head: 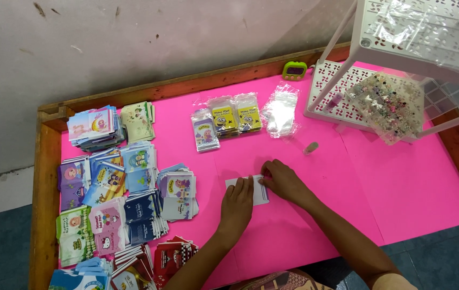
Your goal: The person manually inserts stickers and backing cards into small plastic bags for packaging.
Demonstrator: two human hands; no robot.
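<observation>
Pink tabletop bears a small white card near centre, left hand flat on its 8 o'clock side, right hand pinching its 2 o'clock edge.

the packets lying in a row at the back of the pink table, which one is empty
The clear packet at the right end of the row, nearest the white rack. It is see-through and crinkled, while the three others hold printed cartoon cards.

worktop: bright pink sheet, brown wooden rim
card: white, thin dark lines at one end
timer: lime green, dark face
rack: white, cut-out pattern
card stacks: blue, purple, pink, green, red, cartoon prints
bagged cards: yellow and lilac prints
</observation>
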